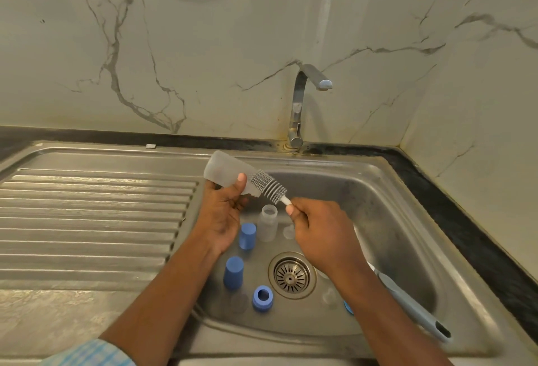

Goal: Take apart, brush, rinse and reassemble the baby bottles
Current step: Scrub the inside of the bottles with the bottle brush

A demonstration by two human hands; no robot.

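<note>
Over the sink (393, 220), bottle (224, 166) slants up-left from the left hand (224, 214) grip.

place: home kitchen | evidence: steel sink (407, 179) (ribbed drainboard), tap (300, 103), marble-look wall tiles (203, 45)

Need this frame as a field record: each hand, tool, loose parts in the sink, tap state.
left hand: grips clear bottle, tilted, above the sink
right hand: pinches grey brush by its white stem; bristle head at the bottle's mouth, mostly outside
in sink: second bottle upright, two blue caps, blue ring, long-handled brush at right
tap: no water visible
</note>
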